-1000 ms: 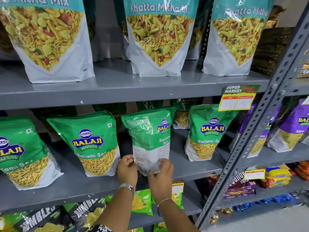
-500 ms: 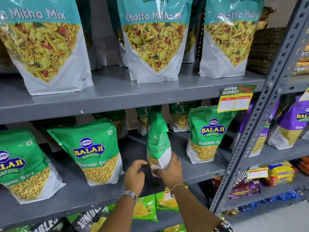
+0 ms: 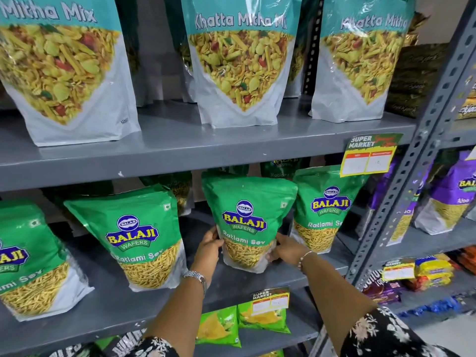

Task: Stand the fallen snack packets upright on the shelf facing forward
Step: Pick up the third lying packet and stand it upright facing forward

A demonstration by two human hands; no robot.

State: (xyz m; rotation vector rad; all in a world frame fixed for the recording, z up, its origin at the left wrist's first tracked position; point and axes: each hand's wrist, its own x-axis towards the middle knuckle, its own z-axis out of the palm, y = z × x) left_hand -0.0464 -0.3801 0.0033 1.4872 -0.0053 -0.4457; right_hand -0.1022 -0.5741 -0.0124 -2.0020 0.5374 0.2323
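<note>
Balaji Ratlami Sev packet [image 3: 248, 222] upright, front forward, middle shelf [image 3: 231, 287], between two matching packets. Left hand [image 3: 208, 249] and right hand [image 3: 284, 249] grip closed on lower sides. Seat base flat, square to edge, release gently so no tipping.

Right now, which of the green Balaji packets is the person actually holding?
The third green packet from the left: the left hand and right hand grip its lower sides. The other green packets stand untouched.
</note>
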